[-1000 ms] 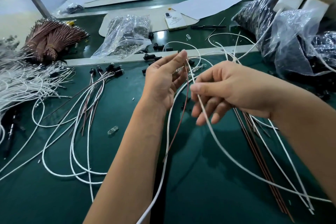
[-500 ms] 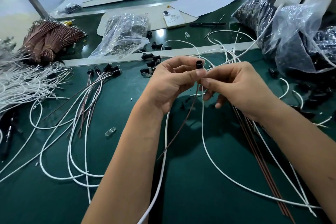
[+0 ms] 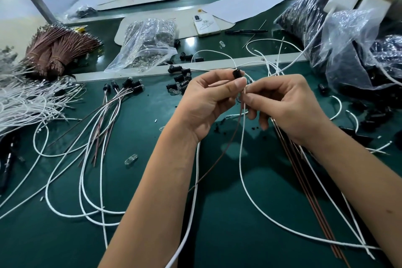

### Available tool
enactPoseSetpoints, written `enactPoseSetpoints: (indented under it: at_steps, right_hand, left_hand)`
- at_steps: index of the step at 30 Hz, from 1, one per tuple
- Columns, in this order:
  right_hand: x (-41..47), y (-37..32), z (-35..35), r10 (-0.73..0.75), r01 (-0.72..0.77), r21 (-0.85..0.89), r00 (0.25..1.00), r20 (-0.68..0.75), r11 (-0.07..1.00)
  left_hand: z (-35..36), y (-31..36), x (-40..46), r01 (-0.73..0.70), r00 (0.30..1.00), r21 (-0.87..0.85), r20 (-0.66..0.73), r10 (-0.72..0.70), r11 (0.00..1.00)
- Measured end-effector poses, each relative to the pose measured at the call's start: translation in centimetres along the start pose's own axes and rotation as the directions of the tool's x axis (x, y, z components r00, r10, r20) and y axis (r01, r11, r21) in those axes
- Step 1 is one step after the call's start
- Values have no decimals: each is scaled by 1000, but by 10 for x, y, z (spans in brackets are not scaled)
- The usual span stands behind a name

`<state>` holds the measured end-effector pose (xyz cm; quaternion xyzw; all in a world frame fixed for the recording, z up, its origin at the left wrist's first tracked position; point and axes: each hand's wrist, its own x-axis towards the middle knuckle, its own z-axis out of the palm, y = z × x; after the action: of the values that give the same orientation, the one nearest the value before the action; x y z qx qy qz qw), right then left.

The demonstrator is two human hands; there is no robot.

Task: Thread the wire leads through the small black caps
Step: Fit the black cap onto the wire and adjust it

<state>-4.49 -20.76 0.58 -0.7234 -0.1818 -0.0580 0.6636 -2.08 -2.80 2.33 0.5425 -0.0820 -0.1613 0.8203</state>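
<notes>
My left hand [image 3: 206,102] pinches a small black cap [image 3: 237,73] between thumb and fingertips, above the green table. Just below the cap my right hand [image 3: 285,106] pinches a white wire [image 3: 241,137] and a thin brown wire [image 3: 228,146]. Both wires hang down from the cap between my hands and trail over the table toward me. Whether the wire ends sit inside the cap is hidden by my fingers.
Loose black caps [image 3: 180,78] lie behind my hands. Several capped wire sets [image 3: 121,93] lie at left, beside bundles of white wires [image 3: 21,98] and brown wires [image 3: 56,50]. Clear bags [image 3: 145,45] and dark bags [image 3: 348,35] stand behind; brown wires [image 3: 304,180] lie at right.
My hands came together: the left took the black cap between its fingertips, and the right moved its pinch on the wires up close under the cap.
</notes>
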Motion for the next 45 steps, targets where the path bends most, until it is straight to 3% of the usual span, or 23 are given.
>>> enactPoseSetpoints:
  at_steps: [10, 15, 21, 25, 28, 32, 37, 45]
  right_hand:
    - [1, 4, 0, 103, -103, -69, 995, -8, 992]
    - [2, 4, 2, 69, -70, -133, 998, -10, 989]
    - [3, 1, 2, 1, -5, -256, 1000, -16, 967]
    - [2, -1, 2, -40, 39, -215, 999, -1, 976]
    - [2, 1, 0, 11, -10, -128, 1000, 1, 992]
    - [4, 3, -4, 24, -17, -198, 999, 31, 980]
    - [5, 3, -2, 134, -131, -49, 989, 56, 990]
    - [1, 0, 3, 15, -18, -198, 1000, -14, 980]
  left_hand:
    - [7, -6, 5, 141, 986, -149, -70, -153, 979]
    - [8, -8, 6, 175, 978, -180, -80, -192, 968]
    - [9, -9, 6, 163, 979, -194, -91, -183, 967]
    - [7, -5, 4, 181, 979, -200, -53, -195, 963]
    - [7, -3, 3, 176, 981, -240, -39, -191, 955]
    - [9, -5, 3, 151, 980, -172, -99, -170, 973]
    - [5, -3, 3, 116, 982, -169, -130, -139, 979]
    - [11, -7, 3, 144, 981, -247, -92, -171, 958]
